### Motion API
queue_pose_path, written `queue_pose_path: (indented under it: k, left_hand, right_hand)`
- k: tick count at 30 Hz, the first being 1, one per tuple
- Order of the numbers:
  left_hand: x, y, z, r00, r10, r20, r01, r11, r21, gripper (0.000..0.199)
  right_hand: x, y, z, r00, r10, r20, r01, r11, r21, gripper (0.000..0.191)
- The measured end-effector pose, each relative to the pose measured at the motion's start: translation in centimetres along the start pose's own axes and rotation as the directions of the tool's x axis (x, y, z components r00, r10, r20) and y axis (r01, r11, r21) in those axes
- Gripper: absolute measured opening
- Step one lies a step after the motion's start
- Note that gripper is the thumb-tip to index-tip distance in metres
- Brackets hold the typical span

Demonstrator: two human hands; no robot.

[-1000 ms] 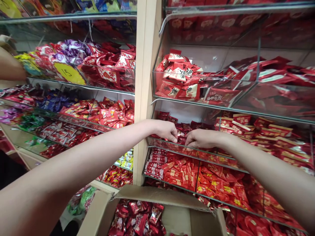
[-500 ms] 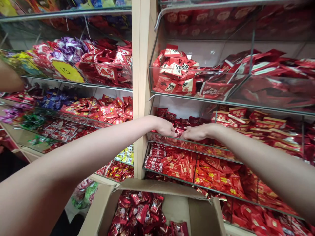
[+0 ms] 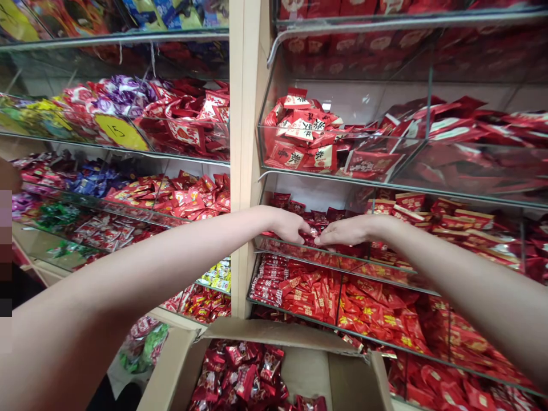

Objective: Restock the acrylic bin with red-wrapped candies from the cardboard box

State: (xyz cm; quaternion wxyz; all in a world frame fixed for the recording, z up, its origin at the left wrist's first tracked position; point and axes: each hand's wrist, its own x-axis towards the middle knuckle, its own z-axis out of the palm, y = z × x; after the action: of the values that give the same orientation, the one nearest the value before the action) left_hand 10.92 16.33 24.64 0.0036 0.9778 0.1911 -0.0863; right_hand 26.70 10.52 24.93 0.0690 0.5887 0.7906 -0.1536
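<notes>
Both arms reach into a clear shelf bin of dark red wrapped candies. At the bin's left part, my left hand touches the candies with loosely bent fingers and nothing visible in its grip. My right hand lies palm down over the same candies, its fingers stretched toward the left hand. A small gap with a shiny red wrapper separates the fingertips. Below the hands stands an open cardboard box, partly filled with similar dark red wrapped candies.
A wooden post divides the shelves. Clear front panels edge the bins. Red-and-gold packets fill the neighbouring bin. A yellow price tag marked 15 hangs at the left. Part of another person's hand shows at the far left edge.
My two hands stay in the bin with only a slight shift; the right fingers look flatter. The view has tilted up a little. The other person's hand at the left has moved lower.
</notes>
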Motion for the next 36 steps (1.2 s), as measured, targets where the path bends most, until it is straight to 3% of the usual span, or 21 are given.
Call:
queue_pose_path:
  k: [2,5,8,11,16,18,21,24,30,33,35,36]
  left_hand:
    - [0.2,0.2,0.2,0.999,0.003,0.037,-0.004,0.999,0.036,0.035]
    - [0.3,0.7,0.4,1.0,-0.007,0.009,0.007,0.999,0.048,0.032]
    - [0.4,1.4,0.3,0.998,-0.062,-0.012,0.063,0.996,0.058,0.033]
    - [0.5,1.8,-0.1,0.996,-0.093,0.002,0.092,0.991,0.099,0.034]
    - [-0.9,0.7,-1.1,0.996,-0.07,-0.063,0.073,0.996,0.049,0.044]
    - [-1.8,0.0,-1.0,0.993,-0.076,-0.095,0.08,0.996,0.033,0.043]
    - [-2.5,-1.0,-0.2,0.979,-0.081,-0.186,0.084,0.996,0.006,0.047]
    - [-2.2,-1.4,0.6,0.967,-0.129,-0.218,0.141,0.989,0.041,0.046]
    - [-0.6,-0.7,1.1,0.97,-0.165,-0.177,0.188,0.974,0.123,0.024]
    - [-0.6,-0.4,0.6,0.97,-0.161,-0.183,0.187,0.973,0.132,0.016]
    - [-0.8,-0.3,0.2,0.979,-0.115,-0.169,0.137,0.982,0.126,0.015]
    - [-1.0,-0.3,0.0,0.983,-0.091,-0.157,0.111,0.986,0.123,0.015]
  right_hand:
    - [-0.1,-0.1,-0.2,0.999,-0.023,0.028,0.022,0.998,0.054,0.034]
    - [-0.3,-0.3,-0.4,0.997,0.05,-0.062,-0.047,0.997,0.057,0.021]
    - [-0.1,-0.7,-0.4,0.989,0.114,-0.098,-0.118,0.992,-0.039,0.017]
    - [0.2,-1.1,-0.2,0.989,0.1,-0.11,-0.118,0.979,-0.166,0.02]
    - [-0.6,-1.1,0.2,0.967,0.077,-0.245,-0.145,0.952,-0.27,0.025]
    - [-1.7,-1.2,0.6,0.918,0.01,-0.397,-0.123,0.957,-0.262,0.024]
    - [-3.7,-2.0,2.1,0.776,-0.132,-0.617,-0.035,0.967,-0.251,0.023]
    - [-5.3,-2.9,4.1,0.66,-0.226,-0.717,0.069,0.968,-0.242,0.021]
    - [-6.0,-3.0,6.8,0.555,-0.307,-0.773,0.161,0.952,-0.262,0.017]
    - [-6.3,-3.6,8.9,0.488,-0.349,-0.8,0.275,0.931,-0.239,0.015]
    - [-6.3,-4.2,11.8,0.512,-0.402,-0.759,0.408,0.892,-0.196,0.017]
    - [-6.3,-4.5,13.6,0.561,-0.416,-0.716,0.465,0.873,-0.143,0.018]
